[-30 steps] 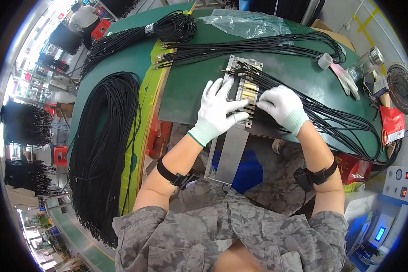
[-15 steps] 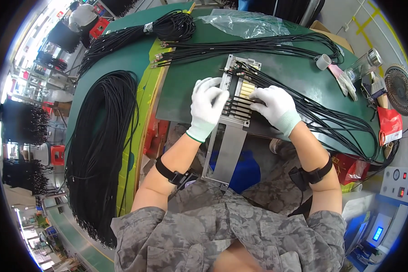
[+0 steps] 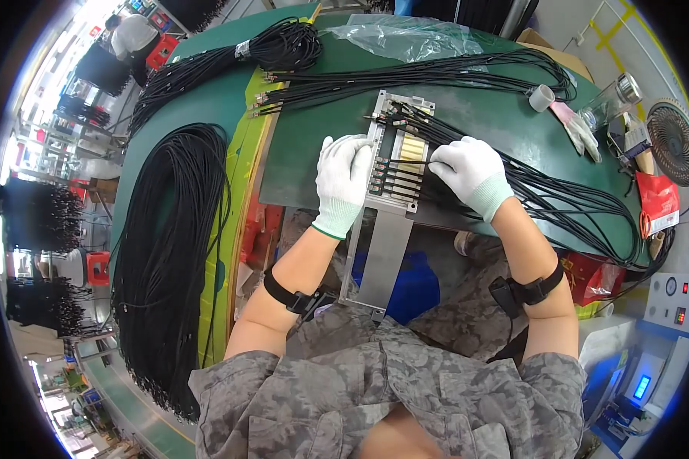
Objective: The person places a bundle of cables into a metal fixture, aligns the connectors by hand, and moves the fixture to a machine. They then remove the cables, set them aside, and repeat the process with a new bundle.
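Note:
A metal fixture (image 3: 391, 203) with a row of slots and pale yellow blocks (image 3: 413, 148) lies at the table's near edge. Several black cables lie across its lower slots, their ends toward its left side. My right hand (image 3: 473, 172), in a white glove, pinches a black cable (image 3: 410, 161) just right of the blocks. At the fixture's left edge is my gloved left hand (image 3: 341, 176), its fingers bent and drawn together; what they hold, if anything, is hidden. More black cables (image 3: 589, 210) fan out from the fixture to the right.
A large coil of black cable (image 3: 168, 199) lies at left beside a yellow-green strip (image 3: 220, 275). Cable bundles (image 3: 406, 75) and clear plastic film (image 3: 406, 38) lie at the back. On the right are a spare glove (image 3: 578, 131), a jar (image 3: 616, 99) and a small fan (image 3: 672, 141).
My left hand has drawn slightly left, its thumb off the fixture's top. My right hand has shifted slightly right and up, and a cable now shows stretched from its fingertips across the slots.

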`<state>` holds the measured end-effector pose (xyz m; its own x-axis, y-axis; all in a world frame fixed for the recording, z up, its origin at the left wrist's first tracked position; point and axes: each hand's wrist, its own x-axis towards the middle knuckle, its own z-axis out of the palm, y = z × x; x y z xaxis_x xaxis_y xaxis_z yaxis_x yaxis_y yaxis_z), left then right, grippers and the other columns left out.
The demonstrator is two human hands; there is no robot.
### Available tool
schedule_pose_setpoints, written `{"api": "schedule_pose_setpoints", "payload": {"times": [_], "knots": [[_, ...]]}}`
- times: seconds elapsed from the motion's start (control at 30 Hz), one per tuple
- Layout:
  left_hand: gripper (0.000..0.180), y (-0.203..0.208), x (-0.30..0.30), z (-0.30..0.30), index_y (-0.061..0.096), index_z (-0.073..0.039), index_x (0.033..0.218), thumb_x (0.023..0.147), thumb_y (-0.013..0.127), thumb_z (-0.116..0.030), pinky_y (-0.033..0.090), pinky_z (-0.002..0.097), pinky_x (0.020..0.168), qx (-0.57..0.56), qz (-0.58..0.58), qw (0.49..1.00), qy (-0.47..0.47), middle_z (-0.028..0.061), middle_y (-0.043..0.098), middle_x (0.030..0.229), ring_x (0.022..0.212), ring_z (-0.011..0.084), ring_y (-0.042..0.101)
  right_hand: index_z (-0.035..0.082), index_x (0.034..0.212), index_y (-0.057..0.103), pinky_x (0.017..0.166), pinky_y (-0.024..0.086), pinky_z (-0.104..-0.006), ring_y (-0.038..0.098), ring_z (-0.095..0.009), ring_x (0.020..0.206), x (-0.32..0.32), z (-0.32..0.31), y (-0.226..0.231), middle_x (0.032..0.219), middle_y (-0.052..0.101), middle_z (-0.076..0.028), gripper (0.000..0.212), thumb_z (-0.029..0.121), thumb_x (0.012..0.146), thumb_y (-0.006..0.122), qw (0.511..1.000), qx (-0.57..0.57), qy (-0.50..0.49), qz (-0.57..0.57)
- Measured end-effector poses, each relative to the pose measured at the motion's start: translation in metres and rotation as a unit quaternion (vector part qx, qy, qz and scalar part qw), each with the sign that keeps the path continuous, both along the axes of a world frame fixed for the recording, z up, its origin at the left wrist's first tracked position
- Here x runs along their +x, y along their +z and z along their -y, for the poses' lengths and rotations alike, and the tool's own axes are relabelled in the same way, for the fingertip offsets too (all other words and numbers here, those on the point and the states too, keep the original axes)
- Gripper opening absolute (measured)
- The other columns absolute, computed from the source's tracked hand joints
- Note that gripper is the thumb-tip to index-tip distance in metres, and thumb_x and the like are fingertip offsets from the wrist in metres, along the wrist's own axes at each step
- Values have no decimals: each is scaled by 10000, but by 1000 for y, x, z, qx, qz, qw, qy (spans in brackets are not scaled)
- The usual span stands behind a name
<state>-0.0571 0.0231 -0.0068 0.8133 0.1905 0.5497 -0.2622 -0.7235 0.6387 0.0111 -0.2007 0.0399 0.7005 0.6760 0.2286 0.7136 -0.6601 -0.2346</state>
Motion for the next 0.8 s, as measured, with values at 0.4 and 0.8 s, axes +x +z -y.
{"api": "schedule_pose_setpoints", "payload": {"times": [0.4,0.8], "knots": [[348,9,0,6,711,-277,1142,844,637,-441,250,530,1119,247,-36,965,-79,249,472,1386,1286,463,394,126,853,675,733,480,-397,585,-281,824,2,-5,-2,789,628,-60,121,239,811,677,999,36,-4,8],[219,1,11,-4,711,-115,886,850,667,-327,327,482,1061,-45,2,999,-4,185,630,1167,1196,374,498,117,855,655,792,475,-393,573,-292,889,30,13,-3,852,612,-68,123,208,783,698,998,-6,-53,34]]}}
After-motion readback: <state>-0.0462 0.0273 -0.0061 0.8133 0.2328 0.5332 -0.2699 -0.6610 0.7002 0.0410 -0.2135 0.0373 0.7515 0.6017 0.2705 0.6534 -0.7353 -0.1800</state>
